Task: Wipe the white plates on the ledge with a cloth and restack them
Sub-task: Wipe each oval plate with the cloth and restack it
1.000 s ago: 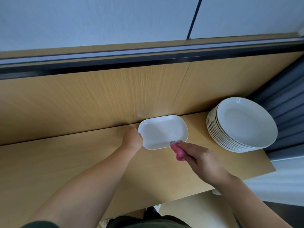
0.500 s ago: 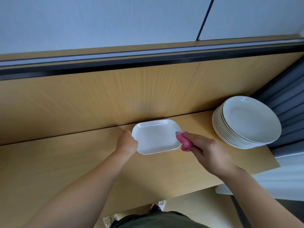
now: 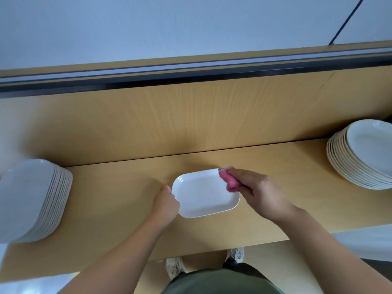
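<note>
A white rectangular plate (image 3: 204, 193) with rounded corners sits over the middle of the wooden ledge (image 3: 118, 198). My left hand (image 3: 166, 203) grips its left edge. My right hand (image 3: 257, 192) holds a bunched pink cloth (image 3: 229, 181) pressed on the plate's far right corner. A stack of several rectangular white plates (image 3: 34, 200) stands at the ledge's left end. At the right end stands a stack of several round white plates (image 3: 364, 154).
A wooden back panel (image 3: 191, 115) rises behind the ledge, with a dark rail (image 3: 191, 78) and a pale wall above it. The ledge's front edge runs just before my body; my shoes (image 3: 175, 267) show on the floor below.
The view has swung left, bringing the left stack into sight. The plate has been carried leftward along the ledge, and the cloth has moved from its near right edge up to its far right corner.
</note>
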Demonstrator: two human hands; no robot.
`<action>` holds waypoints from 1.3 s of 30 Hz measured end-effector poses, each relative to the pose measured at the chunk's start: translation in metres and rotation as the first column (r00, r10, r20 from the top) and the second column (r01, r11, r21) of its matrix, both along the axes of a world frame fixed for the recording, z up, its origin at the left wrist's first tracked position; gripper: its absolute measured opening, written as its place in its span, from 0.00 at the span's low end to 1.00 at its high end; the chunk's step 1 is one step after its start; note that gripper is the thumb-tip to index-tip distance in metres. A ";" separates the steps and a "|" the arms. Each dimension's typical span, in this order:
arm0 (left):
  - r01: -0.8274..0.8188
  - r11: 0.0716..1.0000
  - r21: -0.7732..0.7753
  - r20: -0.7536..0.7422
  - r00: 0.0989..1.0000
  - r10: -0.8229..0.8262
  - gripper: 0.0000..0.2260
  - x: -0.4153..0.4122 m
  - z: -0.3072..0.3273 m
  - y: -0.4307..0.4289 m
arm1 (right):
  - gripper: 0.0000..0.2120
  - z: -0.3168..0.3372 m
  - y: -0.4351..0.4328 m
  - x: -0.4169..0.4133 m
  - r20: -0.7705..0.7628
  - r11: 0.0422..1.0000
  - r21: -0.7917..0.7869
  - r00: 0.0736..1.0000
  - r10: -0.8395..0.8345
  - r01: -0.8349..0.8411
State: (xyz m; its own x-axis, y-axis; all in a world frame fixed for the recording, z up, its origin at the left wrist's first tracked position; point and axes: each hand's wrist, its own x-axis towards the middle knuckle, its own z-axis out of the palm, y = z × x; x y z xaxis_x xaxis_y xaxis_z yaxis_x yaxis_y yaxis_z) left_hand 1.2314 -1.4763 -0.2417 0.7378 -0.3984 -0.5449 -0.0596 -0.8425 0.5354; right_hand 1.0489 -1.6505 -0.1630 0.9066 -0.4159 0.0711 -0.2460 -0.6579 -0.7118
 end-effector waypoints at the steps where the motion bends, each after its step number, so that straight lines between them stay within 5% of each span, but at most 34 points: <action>1: -0.004 1.000 0.002 0.003 1.000 0.004 0.03 0.001 -0.001 0.005 | 0.13 -0.002 0.005 0.005 -0.007 1.000 0.002 1.000 0.014 -0.014; 11: 0.034 0.997 -0.074 -0.016 0.999 -0.035 0.05 0.013 -0.001 0.028 | 0.18 -0.029 0.024 0.047 -0.153 0.999 -0.044 0.988 0.020 -0.027; 13: 0.164 0.987 -0.005 0.090 0.983 -0.162 0.06 0.019 -0.004 0.030 | 0.14 -0.042 0.026 0.058 -0.181 0.994 -0.110 0.983 -0.003 -0.018; 17: 0.464 0.878 0.114 0.178 0.860 -0.478 0.25 0.028 -0.003 0.036 | 0.13 -0.084 0.033 0.077 -0.291 0.943 -0.332 0.954 -0.069 -0.033; 19: 0.554 0.822 0.128 0.143 0.810 -0.568 0.31 0.031 -0.006 0.038 | 0.24 -0.103 0.041 0.082 -0.422 0.922 -0.382 0.900 -0.112 -0.064; 22: 0.588 0.801 0.109 0.117 0.793 -0.598 0.37 0.035 -0.010 0.039 | 0.33 -0.114 0.057 0.082 -0.513 0.934 -0.351 0.849 -0.127 -0.072; 28: 0.593 0.800 0.092 0.092 0.795 -0.600 0.41 0.041 -0.008 0.037 | 0.27 -0.120 0.073 0.087 -0.603 0.917 -0.380 0.784 -0.145 -0.123; 39: 0.605 0.792 0.075 0.148 0.779 -0.609 0.41 0.045 -0.009 0.039 | 0.44 -0.104 0.091 0.099 -0.673 0.919 -0.207 0.731 0.116 -0.336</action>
